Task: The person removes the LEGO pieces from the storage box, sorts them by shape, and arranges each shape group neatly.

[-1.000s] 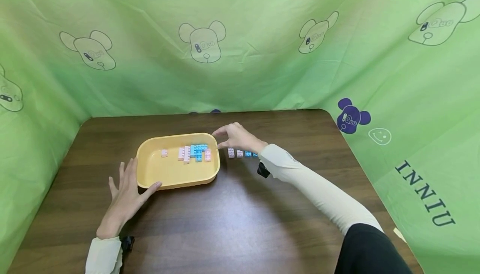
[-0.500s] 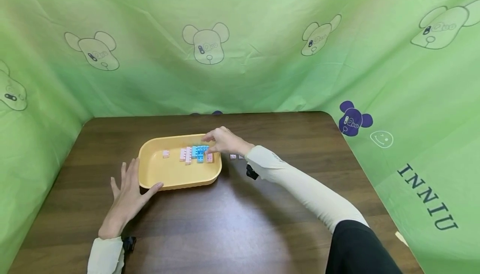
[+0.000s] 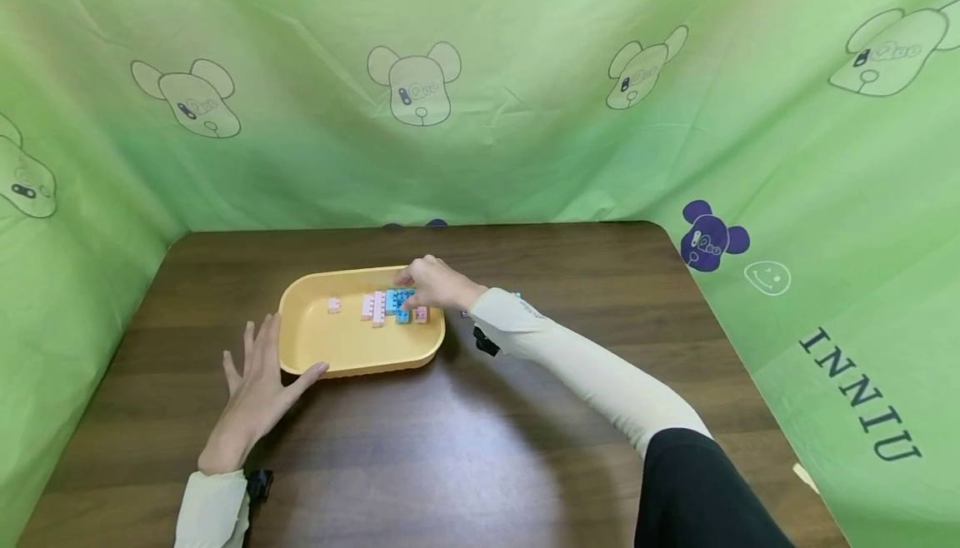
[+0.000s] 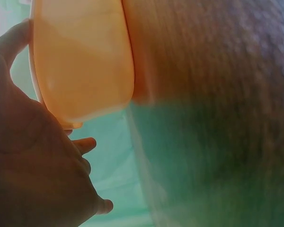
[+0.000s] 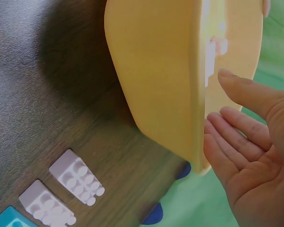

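Tray (image 3: 322,348), yellow, sits on the wooden surface (image 3: 450,448), pink bricks (image 3: 378,310) and blue bricks (image 3: 391,302) inside. Left hand (image 3: 257,390), thumb spread from fingers, touches its left end; right hand (image 3: 438,283), thumb and fingers apart, hovers over its right end.

The table (image 3: 480,440) had a dark brown wood-grain top, glossy toward the near side, with rounded far corners. On it sat a yellow tray (image 3: 337,344), and near the tray's right end lay a lilac brick (image 5: 77,176), a second lilac brick (image 5: 46,203) and a blue brick (image 5: 12,219), in a row
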`<action>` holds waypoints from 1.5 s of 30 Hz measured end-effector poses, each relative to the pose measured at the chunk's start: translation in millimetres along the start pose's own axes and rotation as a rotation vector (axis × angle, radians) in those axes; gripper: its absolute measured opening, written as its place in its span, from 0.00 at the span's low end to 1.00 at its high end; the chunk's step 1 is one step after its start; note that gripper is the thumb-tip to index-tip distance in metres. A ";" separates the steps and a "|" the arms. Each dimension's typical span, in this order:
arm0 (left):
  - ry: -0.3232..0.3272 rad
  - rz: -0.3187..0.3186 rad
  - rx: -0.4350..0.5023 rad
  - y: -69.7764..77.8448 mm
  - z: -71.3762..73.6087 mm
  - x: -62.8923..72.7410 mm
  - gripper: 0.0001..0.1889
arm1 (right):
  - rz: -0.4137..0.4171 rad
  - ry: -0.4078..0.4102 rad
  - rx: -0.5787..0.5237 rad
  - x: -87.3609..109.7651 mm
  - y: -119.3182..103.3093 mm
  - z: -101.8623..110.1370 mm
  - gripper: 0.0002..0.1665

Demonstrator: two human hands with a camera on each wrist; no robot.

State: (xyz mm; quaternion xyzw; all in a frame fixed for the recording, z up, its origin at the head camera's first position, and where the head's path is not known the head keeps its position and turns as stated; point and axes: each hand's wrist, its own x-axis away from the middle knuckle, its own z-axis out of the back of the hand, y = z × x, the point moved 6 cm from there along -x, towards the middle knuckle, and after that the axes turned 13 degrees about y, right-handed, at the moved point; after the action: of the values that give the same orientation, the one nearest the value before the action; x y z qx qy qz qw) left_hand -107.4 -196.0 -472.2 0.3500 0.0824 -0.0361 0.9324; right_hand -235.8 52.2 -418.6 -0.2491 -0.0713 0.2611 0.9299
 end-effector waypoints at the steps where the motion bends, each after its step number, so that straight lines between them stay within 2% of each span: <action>1: -0.001 0.001 -0.001 0.4 0.0 -0.2 0.60 | -0.001 0.001 0.006 -0.9 -0.3 -0.4 0.27; 6: -0.011 0.008 0.005 0.6 -1.2 0.4 0.60 | 0.017 -0.007 0.066 -4.0 -1.0 -5.7 0.24; 11: -0.011 0.005 0.004 0.1 -0.9 0.8 0.60 | 0.020 -0.028 0.075 -7.4 -4.4 -10.2 0.23; 24: -0.025 0.000 -0.003 -0.5 -1.4 -0.5 0.59 | 0.021 -0.066 0.173 -15.6 -13.9 -20.6 0.24; 33: -0.024 0.003 -0.004 -0.5 -0.8 -0.8 0.59 | 0.046 -0.069 0.234 -18.2 -18.2 -21.8 0.19; 45: -0.019 0.007 -0.004 0.1 -0.6 0.0 0.59 | 0.104 -0.096 0.389 -25.4 -25.2 -26.2 0.13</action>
State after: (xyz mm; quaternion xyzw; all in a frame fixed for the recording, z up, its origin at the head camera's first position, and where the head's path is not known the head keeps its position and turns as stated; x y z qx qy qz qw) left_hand -107.4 -195.6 -472.6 0.3480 0.0723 -0.0360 0.9340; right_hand -239.2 9.2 -428.7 -0.0553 -0.0509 0.3291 0.9413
